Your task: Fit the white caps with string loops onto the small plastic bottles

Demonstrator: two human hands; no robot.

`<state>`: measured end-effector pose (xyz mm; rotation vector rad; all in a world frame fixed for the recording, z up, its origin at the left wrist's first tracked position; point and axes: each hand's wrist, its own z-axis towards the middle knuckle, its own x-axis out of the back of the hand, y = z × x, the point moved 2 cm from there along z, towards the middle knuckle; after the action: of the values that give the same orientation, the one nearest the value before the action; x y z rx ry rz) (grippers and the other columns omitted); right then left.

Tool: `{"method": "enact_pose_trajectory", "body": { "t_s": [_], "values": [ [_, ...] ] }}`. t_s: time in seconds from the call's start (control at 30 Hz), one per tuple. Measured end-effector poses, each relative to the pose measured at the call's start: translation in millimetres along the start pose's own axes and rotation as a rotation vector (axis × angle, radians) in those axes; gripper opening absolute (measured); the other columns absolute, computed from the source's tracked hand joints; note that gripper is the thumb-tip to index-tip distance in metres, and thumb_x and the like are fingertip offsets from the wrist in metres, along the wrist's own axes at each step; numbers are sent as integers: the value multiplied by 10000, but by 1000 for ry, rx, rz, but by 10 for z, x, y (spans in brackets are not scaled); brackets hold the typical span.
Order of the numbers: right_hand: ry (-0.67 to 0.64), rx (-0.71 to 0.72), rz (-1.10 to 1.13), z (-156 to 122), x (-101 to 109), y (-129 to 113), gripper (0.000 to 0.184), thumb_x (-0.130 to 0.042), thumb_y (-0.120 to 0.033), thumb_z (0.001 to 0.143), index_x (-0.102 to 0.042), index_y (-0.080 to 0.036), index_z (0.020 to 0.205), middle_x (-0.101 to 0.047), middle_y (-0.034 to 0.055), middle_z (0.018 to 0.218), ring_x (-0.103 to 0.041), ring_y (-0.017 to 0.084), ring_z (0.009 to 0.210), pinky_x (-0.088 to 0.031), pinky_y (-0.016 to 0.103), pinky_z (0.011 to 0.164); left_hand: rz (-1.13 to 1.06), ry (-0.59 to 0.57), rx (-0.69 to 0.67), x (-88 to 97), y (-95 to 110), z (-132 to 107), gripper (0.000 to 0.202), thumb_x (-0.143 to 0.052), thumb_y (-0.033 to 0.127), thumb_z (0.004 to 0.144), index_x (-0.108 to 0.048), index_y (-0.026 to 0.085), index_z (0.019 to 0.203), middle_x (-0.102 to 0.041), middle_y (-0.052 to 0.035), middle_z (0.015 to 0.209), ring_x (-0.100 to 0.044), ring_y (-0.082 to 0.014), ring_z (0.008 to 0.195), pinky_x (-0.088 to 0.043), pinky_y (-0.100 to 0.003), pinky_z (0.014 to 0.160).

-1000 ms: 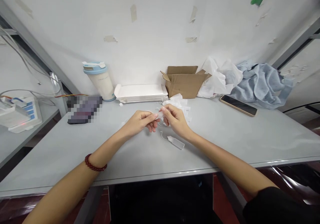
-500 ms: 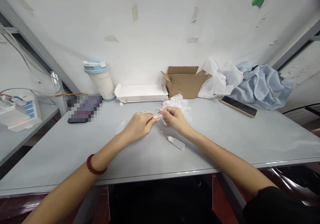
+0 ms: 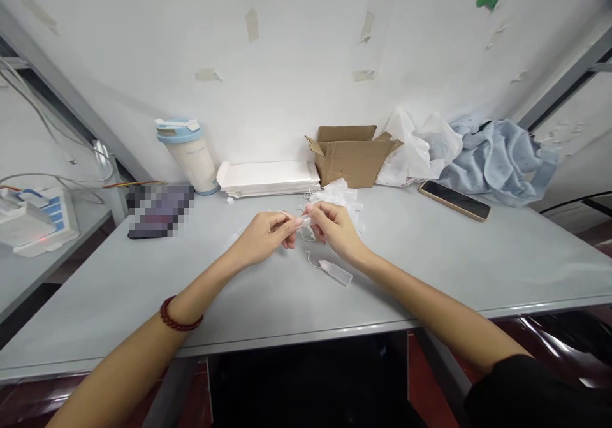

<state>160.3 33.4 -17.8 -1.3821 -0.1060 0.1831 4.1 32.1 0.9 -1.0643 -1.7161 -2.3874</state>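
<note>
My left hand (image 3: 265,235) and my right hand (image 3: 333,229) meet above the middle of the grey table (image 3: 430,268). Both pinch one small translucent plastic bottle (image 3: 304,221) between their fingertips. A second small bottle (image 3: 335,271) with a tethered cap lies on the table just below my right wrist. Behind my right hand sits a pile of more such bottles (image 3: 340,196). A red bead bracelet (image 3: 178,317) circles my left wrist.
At the back stand a blue-lidded tumbler (image 3: 187,154), a stack of white trays (image 3: 268,177), an open cardboard box (image 3: 351,154), a white plastic bag (image 3: 414,144) and a blue cloth (image 3: 500,157). A phone (image 3: 454,199) lies right; a dark pixelated object (image 3: 159,209) left.
The hands stay together on the small bottle, with only slight finger shifts. The view has drifted a little.
</note>
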Motion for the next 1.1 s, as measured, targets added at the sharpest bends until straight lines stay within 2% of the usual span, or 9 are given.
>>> {"method": "enact_pose_trajectory", "body": {
  "t_s": [0.1,0.2,0.43,0.5,0.67,0.73,0.83,0.97,1.1],
  "values": [
    [25,46,-62,-20,-3,-19,406,-563,-550,815,-581,-151,745,-388,-76,460,-344,60,417,-287,216,422,-142,-102,114,24,15,4,429,-455,452,913,-575,146,639,-627,-28,612,-624,-142,562,-503,-260,613],
    [28,27,-101,-16,0,-14,409,-559,-550,815,-598,-147,764,-387,-74,468,-339,62,422,-283,217,426,-126,-100,149,20,8,-2,419,-453,441,911,-565,151,630,-617,-26,572,-615,-144,554,-492,-262,616],
    [28,-3,-165,11,27,28,417,-550,-553,814,-601,-146,740,-394,-65,488,-340,66,421,-291,224,427,234,57,-68,-24,18,2,410,-425,348,917,-486,173,551,-574,-4,565,-536,-116,527,-416,-236,590],
    [32,35,-200,16,45,30,402,-538,-543,829,-607,-151,772,-411,-60,496,-357,70,432,-303,221,439,254,76,-75,-18,0,10,374,-434,352,911,-529,169,599,-590,-8,592,-547,-124,547,-422,-240,594],
    [106,197,-378,67,138,10,309,-532,-450,862,-619,-159,914,-587,4,681,-515,107,568,-412,239,537,209,168,39,111,-112,40,290,-537,379,847,-642,131,954,-682,-47,750,-630,-173,675,-483,-274,649],
    [138,276,-432,98,177,4,273,-548,-404,859,-623,-163,961,-647,43,848,-563,125,666,-455,257,599,189,195,80,182,-147,51,316,-550,385,837,-645,124,989,-693,-65,812,-641,-184,716,-498,-295,678],
    [136,336,-449,124,199,15,242,-567,-367,850,-626,-177,989,-660,67,1006,-591,148,772,-496,276,647,81,142,102,236,-144,59,402,-572,429,824,-634,125,1079,-694,-80,887,-643,-192,757,-516,-296,652],
    [85,423,-504,91,152,19,192,-558,-320,859,-627,-197,990,-676,68,984,-611,174,855,-525,297,686,19,95,120,205,-84,46,439,-568,465,831,-647,131,1104,-696,-75,856,-635,-191,752,-520,-283,619],
    [28,513,-568,42,87,9,168,-550,-281,863,-627,-200,989,-682,71,955,-615,173,809,-532,317,700,-11,106,53,160,-56,35,380,-557,444,847,-677,160,1069,-701,-71,973,-626,-189,832,-518,-263,640]
  ]
}}
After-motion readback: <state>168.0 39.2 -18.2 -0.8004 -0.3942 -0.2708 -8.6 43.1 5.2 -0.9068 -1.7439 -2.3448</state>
